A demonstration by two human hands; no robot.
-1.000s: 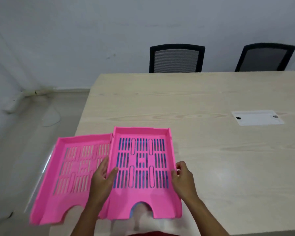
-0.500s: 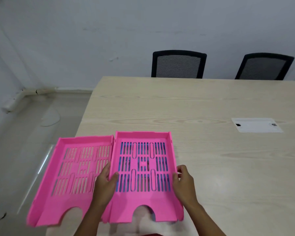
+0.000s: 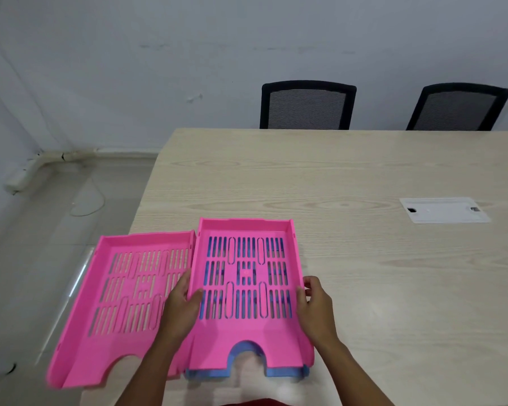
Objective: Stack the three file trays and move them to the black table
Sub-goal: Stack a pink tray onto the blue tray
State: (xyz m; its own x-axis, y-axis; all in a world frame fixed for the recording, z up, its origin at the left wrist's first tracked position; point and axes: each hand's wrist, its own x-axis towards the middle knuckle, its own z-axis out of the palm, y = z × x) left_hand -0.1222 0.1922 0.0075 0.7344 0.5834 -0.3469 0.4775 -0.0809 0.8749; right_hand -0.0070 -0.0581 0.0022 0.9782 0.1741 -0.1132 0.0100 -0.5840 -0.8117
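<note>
Soft, even light; wide-angle bending at edges, slight blur near bottom.

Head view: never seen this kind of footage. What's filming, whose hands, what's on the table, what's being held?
There is no robot here. A person wears a wide-angle camera on the head, looking forward and down, so the one picture shows their own arms reaching in from the bottom edge.

The surface is a pale wooden table. Near its front left corner lies a pink tray sitting on top of a blue tray, whose edge peeks out at the front. A second pink tray lies beside them to the left, overhanging the table's edge.

The left hand grips the stacked pink tray's left side and the right hand its right side.

Further back: a white plate set in the tabletop and two black chairs. No black table is visible.
</note>
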